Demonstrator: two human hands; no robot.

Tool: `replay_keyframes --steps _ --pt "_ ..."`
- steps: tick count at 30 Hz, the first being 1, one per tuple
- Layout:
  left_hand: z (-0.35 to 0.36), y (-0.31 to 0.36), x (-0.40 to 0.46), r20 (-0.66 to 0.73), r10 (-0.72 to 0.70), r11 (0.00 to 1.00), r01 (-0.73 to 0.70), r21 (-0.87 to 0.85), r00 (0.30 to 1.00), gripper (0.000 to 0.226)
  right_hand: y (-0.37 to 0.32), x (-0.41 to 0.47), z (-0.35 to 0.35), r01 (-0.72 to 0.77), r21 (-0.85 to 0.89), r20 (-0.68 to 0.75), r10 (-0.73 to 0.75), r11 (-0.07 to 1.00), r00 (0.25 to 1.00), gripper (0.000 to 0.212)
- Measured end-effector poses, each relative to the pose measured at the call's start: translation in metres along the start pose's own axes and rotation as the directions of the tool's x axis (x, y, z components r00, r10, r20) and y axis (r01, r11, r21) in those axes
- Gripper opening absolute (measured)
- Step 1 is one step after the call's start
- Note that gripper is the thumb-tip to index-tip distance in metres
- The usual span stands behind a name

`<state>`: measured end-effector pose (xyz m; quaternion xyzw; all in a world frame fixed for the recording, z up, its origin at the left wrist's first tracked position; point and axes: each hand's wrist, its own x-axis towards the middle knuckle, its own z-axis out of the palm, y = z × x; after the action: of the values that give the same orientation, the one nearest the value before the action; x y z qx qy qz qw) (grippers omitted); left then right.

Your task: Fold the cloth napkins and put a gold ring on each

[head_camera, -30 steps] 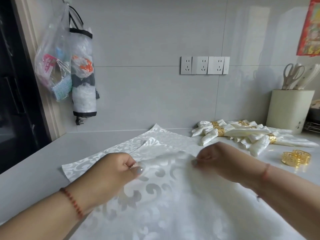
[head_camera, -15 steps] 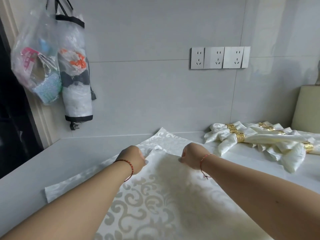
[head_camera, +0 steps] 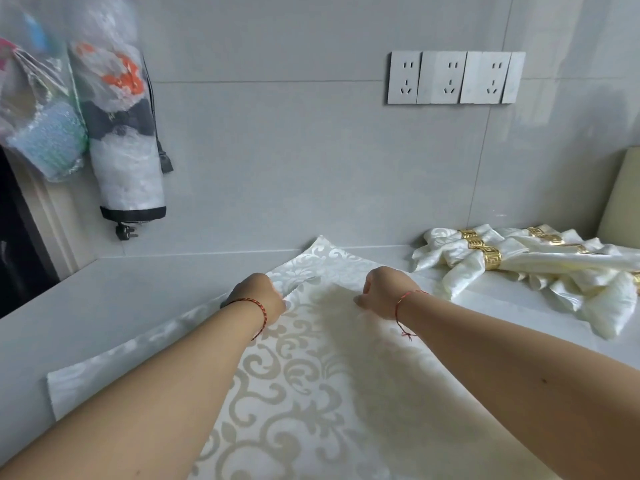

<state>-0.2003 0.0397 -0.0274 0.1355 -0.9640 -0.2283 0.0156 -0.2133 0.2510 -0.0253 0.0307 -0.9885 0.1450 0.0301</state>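
Note:
A white damask napkin with a scroll pattern lies spread on the grey counter, its near half folded over towards the wall. My left hand pinches the folded edge at its left end. My right hand pinches the same edge further right, fingers curled. The far corner of the napkin points at the wall beyond my hands. At the right lie several folded napkins, each bound with a gold ring.
Plastic bags and a bag holder hang at the upper left. A row of wall sockets sits above the counter. A cream container stands at the far right edge.
Both hands have carried the napkin's near edge away from me towards the wall. The view has shifted left, so the loose gold rings and the utensil holder have left the frame.

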Motion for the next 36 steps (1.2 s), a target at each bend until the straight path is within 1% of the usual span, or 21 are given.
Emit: replay_keyframes --steps 3,5,7,9,11,14,16,19,21,23,24,25,27,29,31,32,33,35,36 --pt "-0.005 0.009 -0.002 0.057 0.045 0.994 -0.050 0.098 0.997 0.022 -0.003 0.003 0.002 -0.012 -0.013 0.018 0.013 1.000 1.000 0.027" --pt "-0.008 0.017 -0.005 0.097 0.054 0.995 -0.062 0.082 0.994 0.009 -0.006 0.005 0.003 -0.012 -0.017 0.027 0.012 1.000 1.000 0.026" --pt "-0.005 0.020 -0.007 0.129 0.034 0.999 -0.032 -0.019 0.991 0.003 -0.010 0.006 0.004 -0.010 0.003 0.034 0.010 1.000 0.999 0.033" --pt "0.003 0.017 -0.006 0.118 0.024 0.994 -0.011 -0.110 0.993 0.016 -0.014 0.008 0.006 0.002 0.050 0.051 -0.005 0.999 0.999 0.034" --pt "0.012 0.011 -0.003 0.070 0.034 0.984 -0.021 -0.178 0.997 0.022 -0.017 0.010 0.010 0.016 0.101 0.062 -0.022 0.995 0.998 0.033" --pt "0.018 0.005 -0.002 -0.001 0.086 0.922 -0.080 -0.378 0.996 0.018 -0.013 0.012 0.019 0.013 0.233 0.032 -0.021 0.972 0.999 0.027" --pt "0.018 -0.001 -0.001 -0.017 0.107 0.872 -0.102 -0.480 0.994 0.011 -0.006 0.013 0.022 0.065 0.306 -0.017 -0.062 0.950 0.998 0.022" --pt "0.016 -0.004 0.000 -0.032 0.165 0.858 -0.159 -0.489 0.986 0.017 0.000 0.011 0.021 0.174 0.464 -0.060 -0.165 0.869 0.985 0.006" --pt "0.015 -0.004 -0.002 -0.051 0.200 0.848 -0.199 -0.491 0.978 0.022 0.001 0.009 0.020 0.183 0.600 -0.043 -0.197 0.778 0.979 0.010" --pt "0.016 -0.004 -0.003 -0.055 0.220 0.845 -0.219 -0.487 0.974 0.028 0.001 0.006 0.018 0.136 0.752 0.010 -0.217 0.645 0.976 0.017" --pt "0.015 -0.005 -0.004 -0.050 0.226 0.850 -0.221 -0.479 0.973 0.030 0.000 0.004 0.016 0.126 0.790 0.025 -0.237 0.600 0.971 0.019" --pt "0.014 -0.005 -0.006 -0.042 0.229 0.854 -0.221 -0.472 0.973 0.032 -0.001 0.003 0.014 0.136 0.789 0.027 -0.255 0.599 0.967 0.021" --pt "0.011 -0.004 -0.008 -0.023 0.228 0.851 -0.211 -0.481 0.973 0.033 -0.004 0.002 0.012 0.177 0.716 0.003 -0.256 0.676 0.967 0.028" --pt "0.007 -0.001 -0.010 0.003 0.210 0.845 -0.180 -0.503 0.978 0.031 -0.005 0.004 0.015 0.208 0.610 -0.007 -0.257 0.765 0.966 0.021" --pt "0.004 0.002 -0.009 0.052 0.165 0.834 -0.111 -0.541 0.985 0.020 -0.005 0.008 0.020 0.246 0.486 -0.006 -0.279 0.839 0.960 0.011" --pt "0.004 0.003 -0.008 0.070 0.152 0.828 -0.088 -0.554 0.986 0.013 -0.005 0.009 0.021 0.255 0.437 0.001 -0.284 0.863 0.959 0.009" --pt "0.004 0.003 -0.007 0.070 0.160 0.825 -0.095 -0.557 0.985 0.009 -0.005 0.009 0.021 0.257 0.404 0.014 -0.287 0.878 0.958 0.010" --pt "0.008 -0.001 -0.004 0.075 0.226 0.843 -0.157 -0.514 0.971 0.027 -0.007 0.009 0.020 0.265 0.349 0.036 -0.296 0.899 0.955 0.006" --pt "0.009 -0.002 -0.005 0.085 0.257 0.864 -0.190 -0.467 0.963 0.033 -0.008 0.008 0.019 0.271 0.327 0.042 -0.300 0.905 0.953 0.005"
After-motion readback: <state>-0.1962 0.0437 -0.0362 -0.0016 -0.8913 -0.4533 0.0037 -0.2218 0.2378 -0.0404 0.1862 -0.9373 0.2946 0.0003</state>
